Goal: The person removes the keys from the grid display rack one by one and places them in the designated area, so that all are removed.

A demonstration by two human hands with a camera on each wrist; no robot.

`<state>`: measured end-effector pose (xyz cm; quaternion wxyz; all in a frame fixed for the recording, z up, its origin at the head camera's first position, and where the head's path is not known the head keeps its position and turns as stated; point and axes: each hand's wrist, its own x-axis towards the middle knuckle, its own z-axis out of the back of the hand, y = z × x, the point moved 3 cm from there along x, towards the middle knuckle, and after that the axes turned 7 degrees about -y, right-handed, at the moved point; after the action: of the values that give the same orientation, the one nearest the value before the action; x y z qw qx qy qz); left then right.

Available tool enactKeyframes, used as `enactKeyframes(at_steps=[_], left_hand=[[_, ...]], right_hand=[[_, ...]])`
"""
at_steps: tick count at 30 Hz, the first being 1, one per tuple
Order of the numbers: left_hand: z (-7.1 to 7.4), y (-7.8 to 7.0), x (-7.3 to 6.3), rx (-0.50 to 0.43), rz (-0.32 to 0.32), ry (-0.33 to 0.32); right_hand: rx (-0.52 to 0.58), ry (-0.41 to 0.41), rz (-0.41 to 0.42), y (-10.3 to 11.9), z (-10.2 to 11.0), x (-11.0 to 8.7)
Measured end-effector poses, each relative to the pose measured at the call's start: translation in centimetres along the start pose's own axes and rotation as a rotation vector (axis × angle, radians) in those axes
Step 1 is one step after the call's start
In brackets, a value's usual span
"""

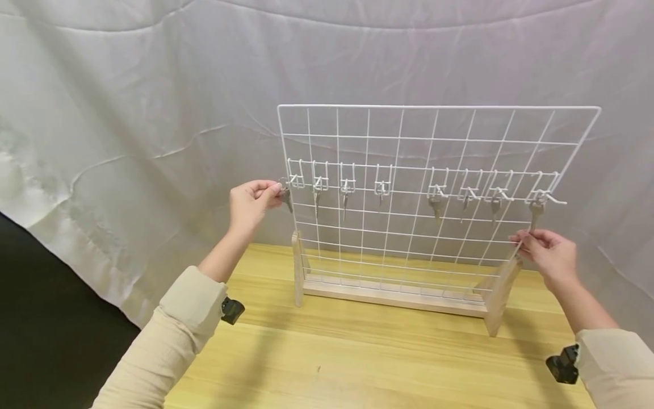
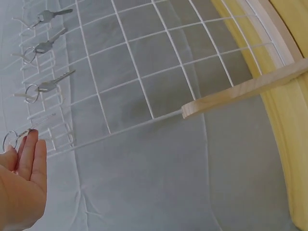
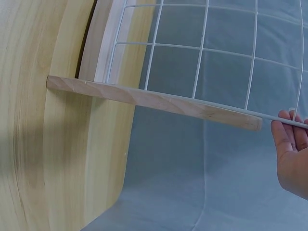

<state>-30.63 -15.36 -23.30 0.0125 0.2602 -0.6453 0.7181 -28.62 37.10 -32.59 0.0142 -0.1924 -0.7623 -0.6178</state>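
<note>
At the left end of a white wire grid rack (image 1: 409, 106), my left hand (image 1: 248, 205) pinches the ring of a key (image 1: 288, 199) between thumb and fingers. That ring sits right by the leftmost white hook (image 1: 296, 181), and in the left wrist view the key ring (image 2: 9, 141) shows at the fingertips. On the opposite side, my right hand (image 1: 553, 258) grips the rack's right edge wire, just above the wooden side support (image 1: 503, 295). In the right wrist view the fingers (image 3: 283, 139) curl at this wire.
Several more keys (image 1: 436, 205) hang from a row of white hooks across the grid. A wooden base board (image 1: 393, 298) holds the rack on the yellow wood-grain table (image 1: 317, 341). Behind hangs a grey curtain (image 1: 168, 85); a dark area (image 1: 46, 318) lies at lower left.
</note>
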Motion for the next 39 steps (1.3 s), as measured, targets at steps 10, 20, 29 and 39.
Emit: enactKeyframes(at_steps=[10, 20, 29, 39], left_hand=[[-0.1, 0.1, -1.4, -0.136, 0.008, 0.013], [-0.5, 2.1, -3.5, -0.155, 0.078, 0.108], [-1.2, 5.1, -4.5, -0.159, 0.305, 0.222], [-1.5, 8.0, -6.3, -0.081, 0.369, 0.379]], right_hand=[[0.097, -0.035, 0.015, -0.2, -0.5, -0.3], [0.17, -0.033, -0.009, 0.1, -0.2, -0.4], [0.129, -0.046, -0.029, 0.1, 0.0, -0.3], [0.087, -0.075, -0.056, 0.1, 0.0, -0.2]])
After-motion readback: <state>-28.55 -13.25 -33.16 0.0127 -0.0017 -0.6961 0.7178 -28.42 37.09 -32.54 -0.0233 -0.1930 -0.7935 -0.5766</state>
